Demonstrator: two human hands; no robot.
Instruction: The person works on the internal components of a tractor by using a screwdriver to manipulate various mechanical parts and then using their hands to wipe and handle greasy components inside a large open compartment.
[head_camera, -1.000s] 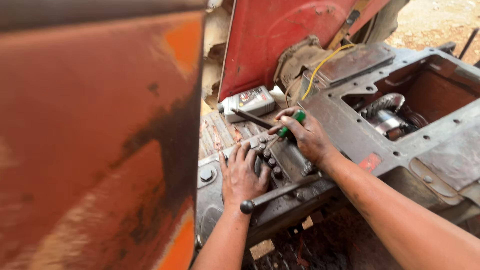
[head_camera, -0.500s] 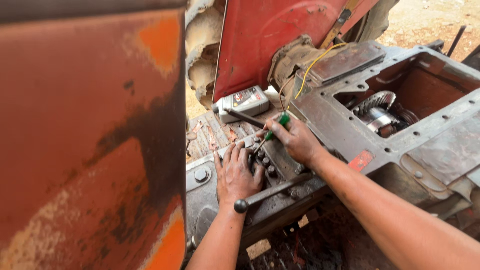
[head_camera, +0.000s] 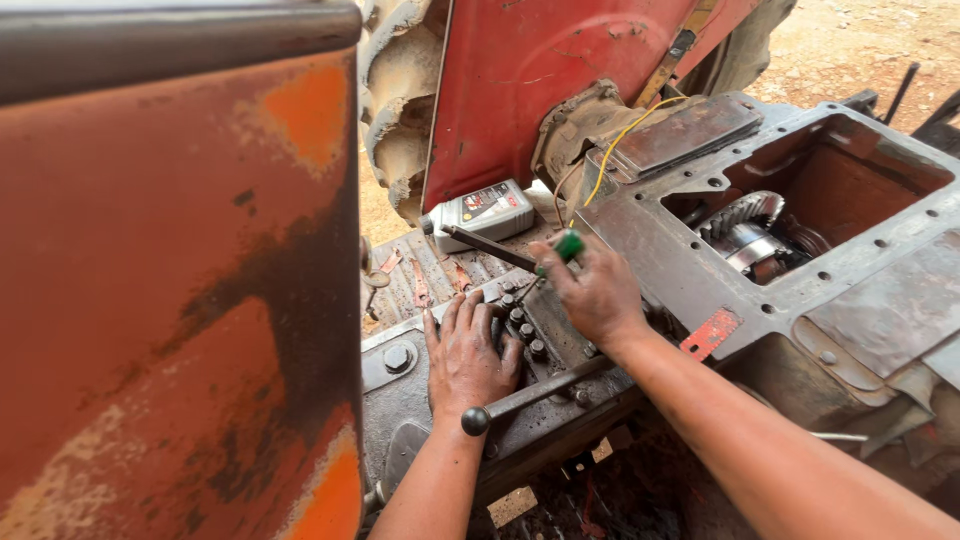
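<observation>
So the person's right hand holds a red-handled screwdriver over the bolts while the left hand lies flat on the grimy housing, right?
Not quite: the head view shows the screwdriver handle is green, not red. The right hand does hold it over the bolts, and the left hand lies flat on the housing.

Greasy grey metal housing (head_camera: 660, 250) fills centre frame; a grey plastic bottle (head_camera: 485, 212) lies at its upper-left edge.
</observation>
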